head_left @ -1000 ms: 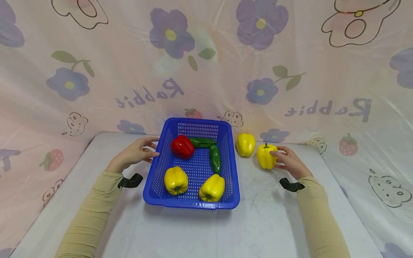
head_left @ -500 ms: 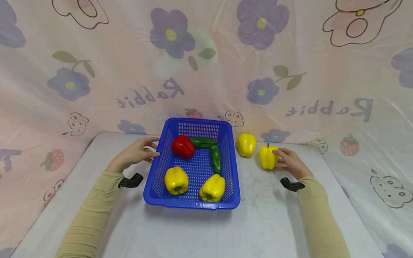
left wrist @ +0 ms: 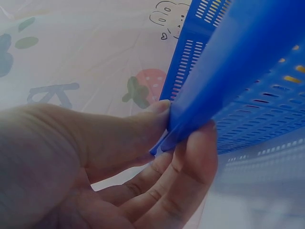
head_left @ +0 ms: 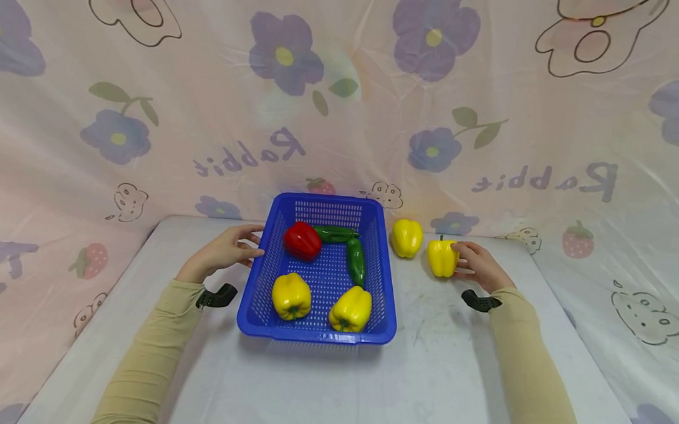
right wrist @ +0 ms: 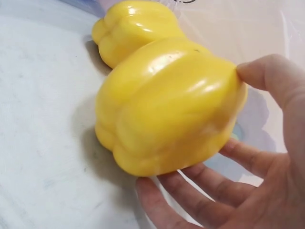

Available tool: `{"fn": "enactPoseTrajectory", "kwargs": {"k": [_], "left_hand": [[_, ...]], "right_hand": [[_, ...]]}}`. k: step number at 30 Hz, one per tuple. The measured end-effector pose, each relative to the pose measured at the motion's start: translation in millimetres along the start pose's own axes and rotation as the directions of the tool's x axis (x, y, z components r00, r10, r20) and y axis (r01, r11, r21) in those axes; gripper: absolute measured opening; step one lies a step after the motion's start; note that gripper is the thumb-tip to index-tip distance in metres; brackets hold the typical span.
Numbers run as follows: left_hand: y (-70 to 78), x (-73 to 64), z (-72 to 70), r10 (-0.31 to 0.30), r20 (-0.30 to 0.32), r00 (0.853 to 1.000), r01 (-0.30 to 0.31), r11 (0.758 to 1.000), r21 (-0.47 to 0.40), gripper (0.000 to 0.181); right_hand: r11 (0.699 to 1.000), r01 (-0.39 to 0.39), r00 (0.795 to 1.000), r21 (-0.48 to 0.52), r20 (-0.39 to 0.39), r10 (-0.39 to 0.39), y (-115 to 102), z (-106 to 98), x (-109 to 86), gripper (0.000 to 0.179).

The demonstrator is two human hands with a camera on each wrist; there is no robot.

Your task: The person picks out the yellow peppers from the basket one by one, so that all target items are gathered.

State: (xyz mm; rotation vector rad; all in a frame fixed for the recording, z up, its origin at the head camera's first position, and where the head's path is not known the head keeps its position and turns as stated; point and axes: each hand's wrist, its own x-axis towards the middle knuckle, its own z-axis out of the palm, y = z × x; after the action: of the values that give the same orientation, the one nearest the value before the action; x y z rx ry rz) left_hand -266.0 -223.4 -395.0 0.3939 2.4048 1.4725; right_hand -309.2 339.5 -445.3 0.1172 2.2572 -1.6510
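Observation:
My left hand [head_left: 220,251] is at the left side of the blue plastic basket [head_left: 316,337]. In the left wrist view, thumb and fingers pinch the basket rim [left wrist: 200,90]. A yellow bell pepper [head_left: 441,260] stands stem up on the table, right of the basket. My right hand [head_left: 480,265] holds it from the right; in the right wrist view the thumb touches one end of the pepper [right wrist: 167,105] and the fingers curl beneath. Inside the basket lie a red bell pepper [head_left: 302,240], two green peppers [head_left: 356,262] and two yellow bell peppers [head_left: 291,296].
Another yellow bell pepper [head_left: 407,238] rests between the basket and the held one, near the table's back edge. The white table [head_left: 423,377] extends in front. A printed curtain [head_left: 354,125] hangs right behind it.
The right thumb has shifted from the held pepper's front to its right edge, and that pepper has moved very slightly right. The left hand stays at the basket rim.

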Motion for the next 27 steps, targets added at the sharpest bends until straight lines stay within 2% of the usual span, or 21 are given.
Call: {"fn": "enactPoseTrajectory", "kwargs": {"k": [5, 18, 27], "left_hand": [[1.0, -0.7, 0.0, -0.003, 0.001, 1.0, 0.003, 1.0, -0.006, 0.067], [1.5, -0.7, 1.2, -0.004, -0.005, 1.0, 0.004, 1.0, -0.002, 0.066], [-1.0, 0.3, 0.5, -0.001, -0.006, 1.0, 0.001, 1.0, 0.002, 0.065]], "right_hand": [[1.0, -0.02, 1.0, 0.016, -0.008, 0.02, -0.9, 0.1, 2.8, 0.079], [0.996, -0.082, 0.995, 0.031, -0.047, 0.083, -2.2, -1.1, 14.5, 0.094], [0.989, -0.11, 0.99, 0.099, -0.079, 0.118, -5.0, 1.7, 22.3, 0.091]]}}
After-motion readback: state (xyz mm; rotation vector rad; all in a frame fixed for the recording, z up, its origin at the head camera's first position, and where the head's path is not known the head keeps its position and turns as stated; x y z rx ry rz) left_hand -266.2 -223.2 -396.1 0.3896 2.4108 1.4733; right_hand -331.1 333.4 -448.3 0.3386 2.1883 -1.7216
